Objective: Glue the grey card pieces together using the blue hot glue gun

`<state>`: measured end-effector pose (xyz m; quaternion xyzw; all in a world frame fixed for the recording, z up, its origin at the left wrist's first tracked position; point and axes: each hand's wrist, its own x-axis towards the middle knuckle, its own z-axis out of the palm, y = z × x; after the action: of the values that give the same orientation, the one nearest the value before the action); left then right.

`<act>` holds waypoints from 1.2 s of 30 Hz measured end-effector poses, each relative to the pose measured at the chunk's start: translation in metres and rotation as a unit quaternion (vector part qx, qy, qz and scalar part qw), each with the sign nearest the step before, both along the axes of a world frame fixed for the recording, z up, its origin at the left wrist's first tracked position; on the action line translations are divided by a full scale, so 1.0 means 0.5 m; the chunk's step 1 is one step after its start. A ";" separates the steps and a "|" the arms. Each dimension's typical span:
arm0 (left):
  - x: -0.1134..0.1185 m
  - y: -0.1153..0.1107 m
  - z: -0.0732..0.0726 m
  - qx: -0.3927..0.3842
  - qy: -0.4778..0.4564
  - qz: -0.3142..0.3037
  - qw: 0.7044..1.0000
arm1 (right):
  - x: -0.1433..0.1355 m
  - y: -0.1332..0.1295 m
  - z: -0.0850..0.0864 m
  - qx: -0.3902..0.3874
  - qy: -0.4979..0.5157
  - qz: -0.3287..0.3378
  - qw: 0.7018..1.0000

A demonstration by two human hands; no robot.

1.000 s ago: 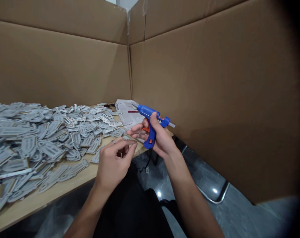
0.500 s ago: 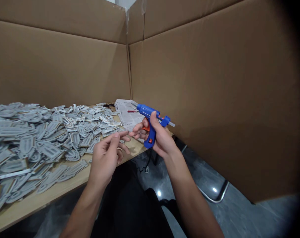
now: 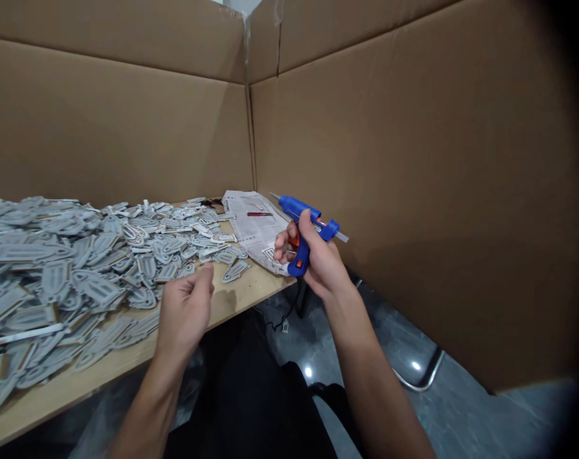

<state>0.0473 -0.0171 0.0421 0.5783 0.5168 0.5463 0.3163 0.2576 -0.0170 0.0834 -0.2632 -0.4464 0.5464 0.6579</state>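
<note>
My right hand (image 3: 321,258) is wrapped round the handle of a blue glue gun (image 3: 299,209), whose nozzle points up and to the left; a clear glue stick pokes out of its back end. My left hand (image 3: 184,309) is closed above the table's front edge, beside the heap of grey flat pieces (image 3: 98,255). Whatever its fingers may hold is hidden. Under the gun's nozzle lies a printed paper sheet (image 3: 251,229) with a dark red tool (image 3: 259,214) and a small patterned piece (image 3: 270,254) on it.
Tall cardboard walls (image 3: 389,159) stand behind and to the right, meeting in a corner. The wooden table (image 3: 244,296) ends close to my lap. A cable and a curved metal chair leg (image 3: 428,376) show below, over the shiny floor.
My hands have drawn apart. The left moved left and down, and its fingers closed. The right shifted slightly right with the glue gun, showing more of the paper.
</note>
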 end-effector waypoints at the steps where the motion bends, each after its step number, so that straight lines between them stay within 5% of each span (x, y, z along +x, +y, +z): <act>1: -0.002 -0.002 -0.005 -0.017 0.030 -0.014 0.999 | 0.003 0.000 0.001 -0.003 0.001 -0.008 1.000; 7: 0.025 -0.032 -0.035 -0.041 0.059 -0.150 0.986 | 0.018 0.002 0.005 -0.011 0.004 -0.037 0.999; 14: 0.073 -0.094 -0.043 -0.048 0.219 -0.274 0.935 | 0.029 0.000 0.002 -0.009 -0.013 -0.075 0.997; 21: 0.058 -0.071 -0.048 -0.044 0.312 -0.205 0.927 | 0.042 0.004 -0.005 -0.012 -0.022 -0.085 0.996; 27: 0.006 -0.031 -0.026 -0.082 0.351 -0.083 0.929 | 0.057 0.024 -0.020 -0.042 -0.018 -0.102 0.994; 31: -0.008 0.002 -0.004 -0.118 0.405 -0.006 0.907 | 0.056 0.035 -0.034 -0.057 -0.019 -0.106 0.993; 36: 0.000 0.048 0.008 -0.142 0.487 0.016 0.862 | 0.049 0.039 -0.042 -0.089 -0.051 -0.119 0.988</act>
<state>0.0472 0.0070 0.0460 0.7113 0.6860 0.1207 0.0941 0.2823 0.0024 0.0622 -0.3995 -0.3943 0.4873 0.6689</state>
